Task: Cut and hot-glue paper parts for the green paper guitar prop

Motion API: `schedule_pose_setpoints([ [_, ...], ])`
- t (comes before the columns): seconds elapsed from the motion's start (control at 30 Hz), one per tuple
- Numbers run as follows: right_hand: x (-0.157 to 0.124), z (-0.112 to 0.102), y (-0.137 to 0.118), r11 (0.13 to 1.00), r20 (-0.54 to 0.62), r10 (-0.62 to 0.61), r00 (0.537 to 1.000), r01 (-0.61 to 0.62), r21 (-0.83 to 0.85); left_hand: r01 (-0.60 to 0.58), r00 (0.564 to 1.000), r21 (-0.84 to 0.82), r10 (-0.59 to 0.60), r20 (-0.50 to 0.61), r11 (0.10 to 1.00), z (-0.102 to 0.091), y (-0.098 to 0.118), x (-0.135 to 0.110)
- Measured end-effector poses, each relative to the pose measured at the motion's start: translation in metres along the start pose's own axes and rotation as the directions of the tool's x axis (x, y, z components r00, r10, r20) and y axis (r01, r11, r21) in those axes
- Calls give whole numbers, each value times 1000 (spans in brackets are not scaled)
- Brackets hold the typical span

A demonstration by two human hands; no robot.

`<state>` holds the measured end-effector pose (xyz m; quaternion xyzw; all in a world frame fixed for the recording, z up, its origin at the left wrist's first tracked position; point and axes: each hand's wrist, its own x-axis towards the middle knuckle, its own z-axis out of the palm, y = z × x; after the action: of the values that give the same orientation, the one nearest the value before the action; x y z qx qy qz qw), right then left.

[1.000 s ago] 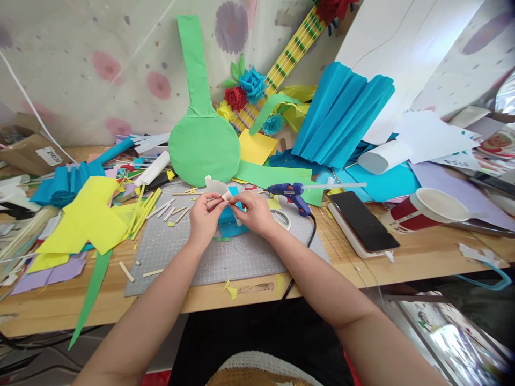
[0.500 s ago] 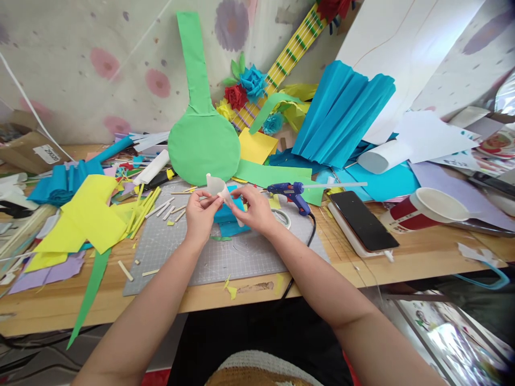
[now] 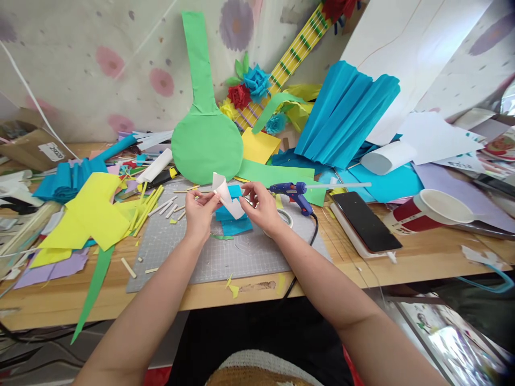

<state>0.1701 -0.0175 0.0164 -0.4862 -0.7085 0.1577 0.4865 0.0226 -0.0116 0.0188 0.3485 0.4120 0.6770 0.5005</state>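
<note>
A curled strip of pale paper is pinched at its left side by my left hand, whose thumb and fingertips are closed on it. The strip's top end rolls up and its right end slants down. Close by that right end is my right hand, with thumb and forefinger curved and apart; whether the thumb touches the paper I cannot tell. Below the strip, folded blue paper lies on the grey cutting mat. A blue glue gun with a long clear stick rests just right of my right hand.
A green paper-covered guitar-like shape leans at the back. Yellow paper and small sticks lie left. To the right are a phone, a paper cup and pleated blue paper. A roll of tape sits beside my right wrist.
My right hand's fingers have lifted off the strip's face and moved slightly right, leaving more of it showing. My left hand keeps its pinch. The whole view has shifted slightly.
</note>
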Motion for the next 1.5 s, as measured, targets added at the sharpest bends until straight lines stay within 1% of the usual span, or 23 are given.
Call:
schedule_pose_setpoints([
  [0.2, 0, 1, -1, 1000, 25, 9, 1000, -9, -7, 4, 1000, 2, -4, 21, 1000, 0, -1, 1],
  [0.4, 0, 0, 0, 999, 47, 21, 999, -20, -33, 9, 1000, 46, -10, 23, 999, -1, -2, 3],
  [0.53, 0, 4, 3, 997, 66, 26, 997, -21, -68, 21, 1000, 56, -21, 3, 998, -2, -5, 6],
  [0.7, 0, 12, 7, 993, 132, 22, 991, -6, -120, 38, 999, 50, -37, -33, 998, -1, -11, 11],
  [0.9, 1, 15, 8, 991, 172, -2, 985, 25, -132, 26, 1000, 63, -25, -11, 998, -2, -17, 12],
  [1.13, 1, 15, 4, 992, 166, 42, 985, -21, -124, -22, 1000, 61, 23, -12, 998, -2, -16, 10],
  [1.23, 2, 16, 3, 992, 160, 61, 985, -42, -119, 17, 1000, 46, -16, -16, 999, -1, -16, 9],
  [1.37, 2, 18, 7, 987, 156, 95, 983, -73, -140, 115, 993, -11, -114, 29, 993, 1, -14, 6],
  [1.5, 1, 19, 11, 987, 163, 92, 982, -68, -148, 179, 983, -28, -178, 43, 983, 2, -13, 5],
])
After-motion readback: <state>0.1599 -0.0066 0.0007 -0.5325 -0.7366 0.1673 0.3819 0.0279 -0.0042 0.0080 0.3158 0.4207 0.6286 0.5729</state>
